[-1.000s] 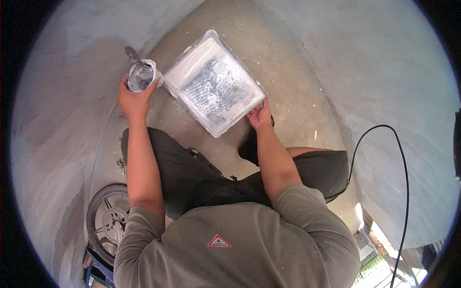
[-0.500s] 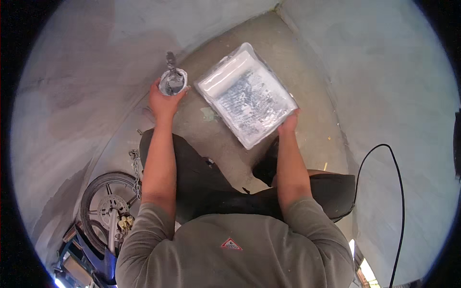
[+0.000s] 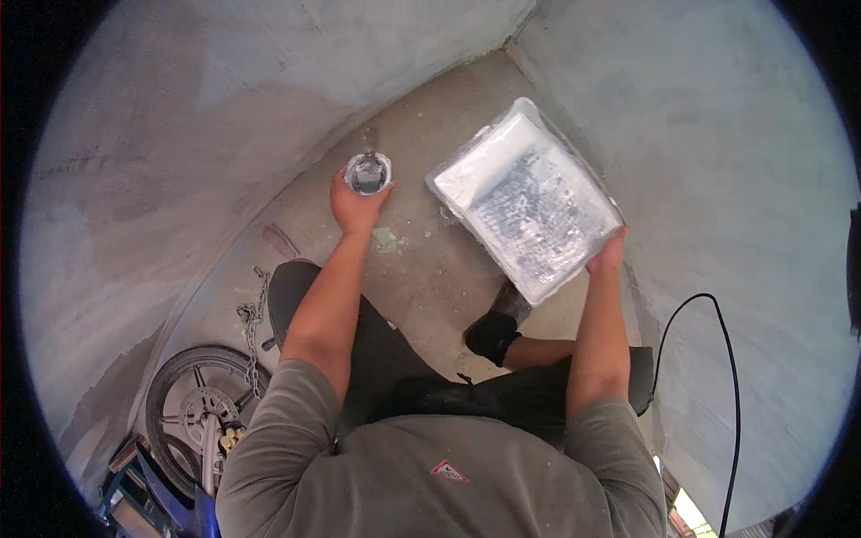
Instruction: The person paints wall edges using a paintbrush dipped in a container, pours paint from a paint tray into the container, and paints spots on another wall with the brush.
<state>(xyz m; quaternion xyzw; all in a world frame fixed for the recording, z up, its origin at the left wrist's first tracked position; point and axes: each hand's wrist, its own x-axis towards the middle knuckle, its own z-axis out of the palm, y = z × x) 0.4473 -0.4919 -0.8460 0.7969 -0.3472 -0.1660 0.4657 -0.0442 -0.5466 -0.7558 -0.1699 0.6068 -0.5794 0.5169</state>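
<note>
My left hand [image 3: 355,208] is wrapped round a small white-rimmed cup [image 3: 387,169] smeared with grey and white. Inside it sits a grey-coated tool; its upper end [image 3: 370,141] pokes out past the far rim, but its kind cannot be made out. Off to the right, my right hand [image 3: 609,253] grips a white paint tray [image 3: 489,148] by its near right edge. Wet white and grey paint streaks the tray's sloped floor. Cup and tray are held apart, above the concrete floor.
Grey plastered walls rise on both sides and meet at a far corner [image 3: 508,43]. A motorcycle wheel [image 3: 199,408] and a metal chain [image 3: 252,327] are at lower left. On the right, a black cable [image 3: 735,394] loops. A pale green patch [image 3: 385,239] marks the floor.
Both hands have moved to the right in the view and slightly nearer, carrying the cup and the tray. Both grips stay the same. The tool's protruding end shows less than before.
</note>
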